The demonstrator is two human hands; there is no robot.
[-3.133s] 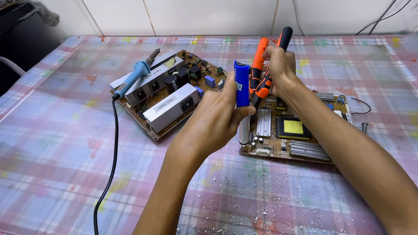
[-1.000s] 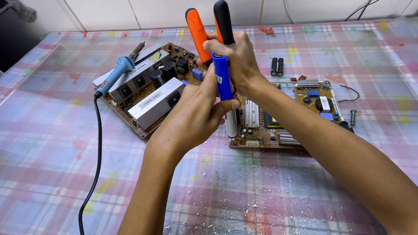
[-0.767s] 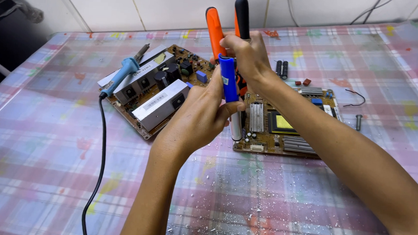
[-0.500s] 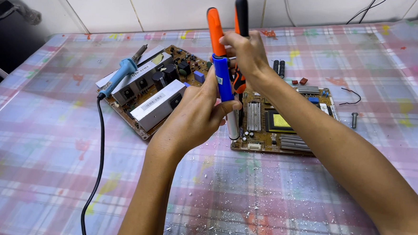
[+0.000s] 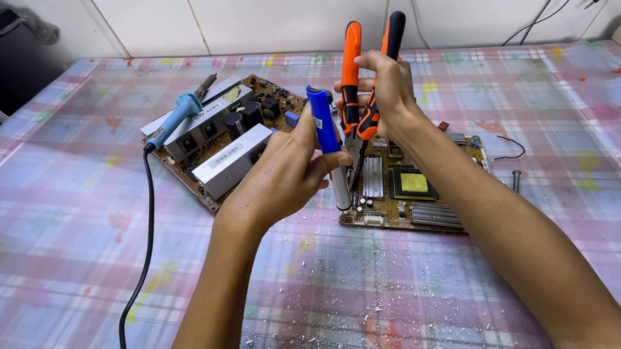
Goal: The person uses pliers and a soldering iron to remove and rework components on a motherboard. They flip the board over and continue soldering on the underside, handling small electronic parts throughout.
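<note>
My left hand (image 5: 282,173) grips a blue-handled soldering iron (image 5: 325,129), held slanted with its metal tip down at the near left edge of a small circuit board (image 5: 422,201). My right hand (image 5: 386,86) is closed around orange-and-black-handled pliers (image 5: 362,71), handles pointing up and jaws down beside the iron's shaft, over the same board. The two tools nearly touch above the board's left side.
A larger circuit board (image 5: 220,141) with grey heat sinks lies to the left, with a second blue soldering iron (image 5: 179,114) resting on it, its black cord (image 5: 148,237) trailing toward me. A loose screw (image 5: 516,179) and thin wire (image 5: 510,146) lie right. White debris litters the chequered tablecloth (image 5: 388,320).
Both hands have kept their tools. The iron's tip and pliers' jaws have come down closer to the small board's left edge; the view has shifted slightly.
</note>
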